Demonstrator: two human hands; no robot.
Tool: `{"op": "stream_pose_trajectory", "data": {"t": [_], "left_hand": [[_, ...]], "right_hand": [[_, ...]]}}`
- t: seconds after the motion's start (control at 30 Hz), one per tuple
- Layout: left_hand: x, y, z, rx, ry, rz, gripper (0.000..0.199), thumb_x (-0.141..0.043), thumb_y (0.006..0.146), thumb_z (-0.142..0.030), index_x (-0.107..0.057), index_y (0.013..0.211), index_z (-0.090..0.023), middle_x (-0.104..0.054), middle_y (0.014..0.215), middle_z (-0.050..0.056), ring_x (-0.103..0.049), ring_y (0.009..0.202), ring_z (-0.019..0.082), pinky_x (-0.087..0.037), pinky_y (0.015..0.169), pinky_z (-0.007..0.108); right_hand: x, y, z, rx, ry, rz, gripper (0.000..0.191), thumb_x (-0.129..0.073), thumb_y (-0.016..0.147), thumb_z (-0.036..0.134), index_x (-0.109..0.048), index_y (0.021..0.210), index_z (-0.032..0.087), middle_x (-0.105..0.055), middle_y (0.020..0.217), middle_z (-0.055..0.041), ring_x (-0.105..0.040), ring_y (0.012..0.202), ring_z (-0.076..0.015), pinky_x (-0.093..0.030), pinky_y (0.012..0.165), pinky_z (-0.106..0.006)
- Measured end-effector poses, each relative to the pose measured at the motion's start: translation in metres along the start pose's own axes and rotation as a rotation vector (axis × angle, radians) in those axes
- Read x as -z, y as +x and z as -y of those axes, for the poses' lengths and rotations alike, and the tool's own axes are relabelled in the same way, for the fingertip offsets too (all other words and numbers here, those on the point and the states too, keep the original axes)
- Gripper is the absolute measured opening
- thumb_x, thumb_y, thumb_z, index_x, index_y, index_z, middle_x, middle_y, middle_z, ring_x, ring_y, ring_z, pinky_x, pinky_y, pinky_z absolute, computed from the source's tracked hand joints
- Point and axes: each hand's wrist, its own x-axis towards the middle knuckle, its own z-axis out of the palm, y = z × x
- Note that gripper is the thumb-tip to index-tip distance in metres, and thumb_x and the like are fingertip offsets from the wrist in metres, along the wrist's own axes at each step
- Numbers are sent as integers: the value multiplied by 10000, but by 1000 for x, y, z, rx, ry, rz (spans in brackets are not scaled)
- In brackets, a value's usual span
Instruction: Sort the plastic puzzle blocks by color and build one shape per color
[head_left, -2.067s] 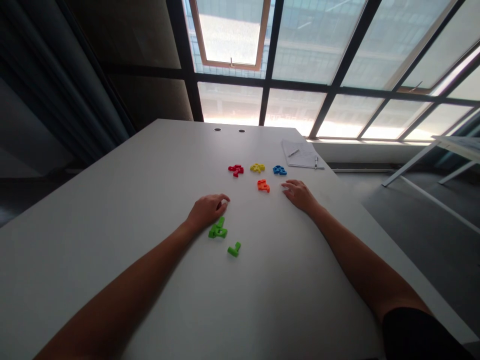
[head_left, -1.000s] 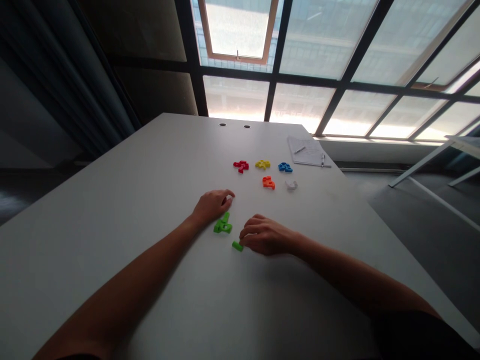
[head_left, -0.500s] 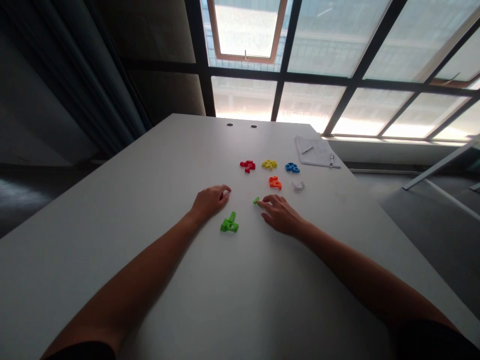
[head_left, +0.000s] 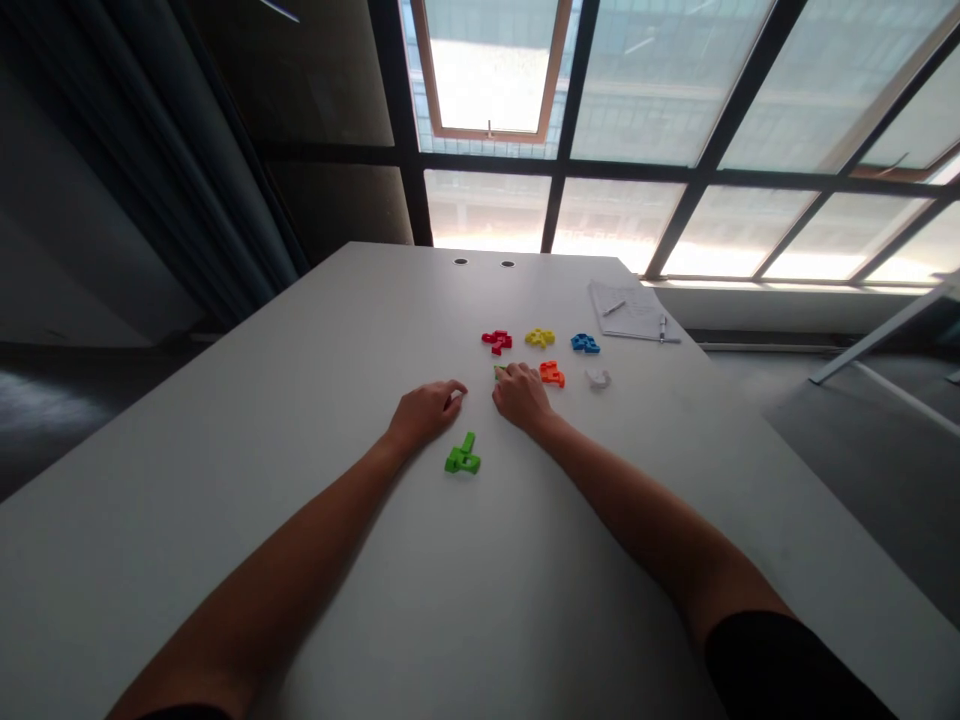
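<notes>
My right hand [head_left: 523, 397] is closed on a small green piece [head_left: 499, 371], mostly hidden under its fingers, just left of an orange piece [head_left: 552, 374]. My left hand [head_left: 426, 410] rests on the table with curled fingers; whether anything is between them cannot be seen. A larger green cluster [head_left: 463, 456] lies nearer to me, between my forearms. Behind my right hand are a red cluster [head_left: 496, 342], a yellow cluster [head_left: 539, 338] and a blue cluster [head_left: 585, 343]. A whitish piece [head_left: 598, 379] lies right of the orange one.
Paper sheets [head_left: 632, 311] with two pens lie at the back right of the white table [head_left: 420, 300]. Two round holes are near its far edge. Windows stand behind, a dark curtain [head_left: 172, 130] at the left.
My right hand has moved left and away from me, bringing the small green piece beside the orange one. My left hand stays nearly where it was; the view has tilted slightly upward.
</notes>
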Motion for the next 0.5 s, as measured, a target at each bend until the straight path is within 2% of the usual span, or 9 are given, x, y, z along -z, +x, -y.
{"op": "stream_pose_trajectory", "data": {"t": [0.1,0.23,0.33,0.4,0.5], "left_hand": [[-2,0,0,-5,0,-8,300,-524,990,-340,-742,1193,-308,-795,1025,24,-718,916,217,-490,752,291],[-3,0,1,-6,-10,-16,291,-527,989,-336,-739,1188,-321,-795,1038,11,-717,928,214,-491,771,288],[-3,0,1,-3,-18,-14,291,-528,991,-333,-740,1190,-324,-796,1047,10,-717,934,214,-495,786,289],[-2,0,1,-4,-17,-15,290,-529,993,-333,-743,1190,-320,-796,1055,15,-719,946,216,-498,785,290],[-3,0,1,-10,-12,-18,290,-533,996,-336,-744,1193,-312,-797,1058,22,-724,955,218,-501,783,289]], "right_hand": [[-1,-2,0,10,12,-5,322,-488,1040,219,-708,1263,143,-710,1188,-187,-587,1143,-332,-451,1003,-452],[-3,-5,-5,-20,56,-9,439,-505,1039,229,-621,1453,142,-703,1269,-186,-594,1172,-325,-441,1017,-431],[-3,-9,-9,22,133,-74,456,-512,1037,217,-608,1476,146,-704,1286,-186,-608,1175,-319,-433,1027,-435],[-2,-15,-10,199,229,-113,358,-510,1045,216,-695,1347,167,-731,1211,-157,-633,1123,-288,-437,1022,-423],[1,-29,-3,567,393,-120,240,-532,1052,237,-761,1117,210,-756,1054,-98,-656,1011,-234,-452,987,-393]]}}
